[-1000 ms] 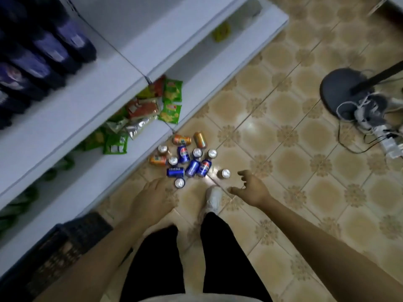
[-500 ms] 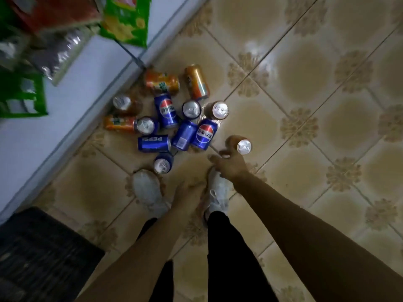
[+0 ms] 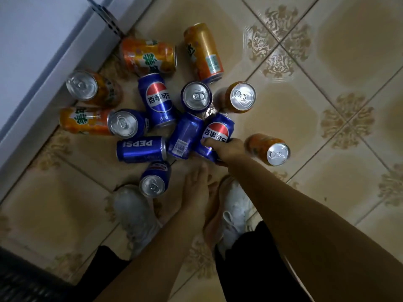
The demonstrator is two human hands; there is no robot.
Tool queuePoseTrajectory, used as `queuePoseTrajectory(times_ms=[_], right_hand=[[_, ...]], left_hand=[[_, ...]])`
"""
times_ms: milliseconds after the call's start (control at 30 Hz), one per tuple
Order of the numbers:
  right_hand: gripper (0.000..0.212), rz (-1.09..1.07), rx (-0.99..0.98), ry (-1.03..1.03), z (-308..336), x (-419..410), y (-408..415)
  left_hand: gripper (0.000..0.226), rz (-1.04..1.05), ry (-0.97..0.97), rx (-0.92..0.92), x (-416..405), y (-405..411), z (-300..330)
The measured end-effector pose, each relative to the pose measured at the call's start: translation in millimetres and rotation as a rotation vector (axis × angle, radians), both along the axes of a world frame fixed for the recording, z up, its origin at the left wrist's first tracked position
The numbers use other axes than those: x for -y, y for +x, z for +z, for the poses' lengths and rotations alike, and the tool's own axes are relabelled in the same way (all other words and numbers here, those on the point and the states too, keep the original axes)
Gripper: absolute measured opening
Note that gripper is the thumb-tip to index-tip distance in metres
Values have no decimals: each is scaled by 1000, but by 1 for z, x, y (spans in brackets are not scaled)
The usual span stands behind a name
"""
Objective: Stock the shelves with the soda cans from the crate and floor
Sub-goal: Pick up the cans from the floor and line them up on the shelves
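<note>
**Blue Cola Can Grasped Amid Scattered Cans on Tiled Floor**

At the bottom left corner, the dark crate (image 3: 24,280) is partly seen. Just beyond it, two white shoes (image 3: 135,214) are planted on the patterned beige floor (image 3: 327,105). The left hand (image 3: 196,188) is held low between the shoes, fingers straight and relaxed, nothing gripped. An upright blue can (image 3: 154,182) is seen beside its fingertips. Farther out, the right hand (image 3: 226,149) is wrapped around a blue cola can (image 3: 216,131), which lies tilted on the floor with its red, white and blue logo turned upward. It is pressed against another lying blue can (image 3: 185,136), with a can lettered PEPSI (image 3: 141,149) alongside. An orange can (image 3: 268,149) is seen just to the right of the hand. Beyond, more blue and orange cans are crowded together, some upright with silver tops showing, some on their sides. At the far left, the white shelf base (image 3: 43,68) is met by the nearest orange cans.
</note>
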State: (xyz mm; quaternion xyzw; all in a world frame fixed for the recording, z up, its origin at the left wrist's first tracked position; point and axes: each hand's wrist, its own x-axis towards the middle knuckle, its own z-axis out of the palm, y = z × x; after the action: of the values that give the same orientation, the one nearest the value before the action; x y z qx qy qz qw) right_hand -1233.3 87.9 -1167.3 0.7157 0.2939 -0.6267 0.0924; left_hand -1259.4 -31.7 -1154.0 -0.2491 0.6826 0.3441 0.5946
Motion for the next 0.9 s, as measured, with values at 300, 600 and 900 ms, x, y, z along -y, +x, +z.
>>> queuePoseTrajectory(times_ms=[300,600,900], right_hand=[[26,-133,-235,-17,197,24,17],[39,92,-307,73,423,13,-10],[22,-19,-474,203,603,40,-66]], left_hand=[[81,238,129,150,-18,-29,164],[37,220,385,163,9,-82,384],[53,127,462,120,62,-122,562]])
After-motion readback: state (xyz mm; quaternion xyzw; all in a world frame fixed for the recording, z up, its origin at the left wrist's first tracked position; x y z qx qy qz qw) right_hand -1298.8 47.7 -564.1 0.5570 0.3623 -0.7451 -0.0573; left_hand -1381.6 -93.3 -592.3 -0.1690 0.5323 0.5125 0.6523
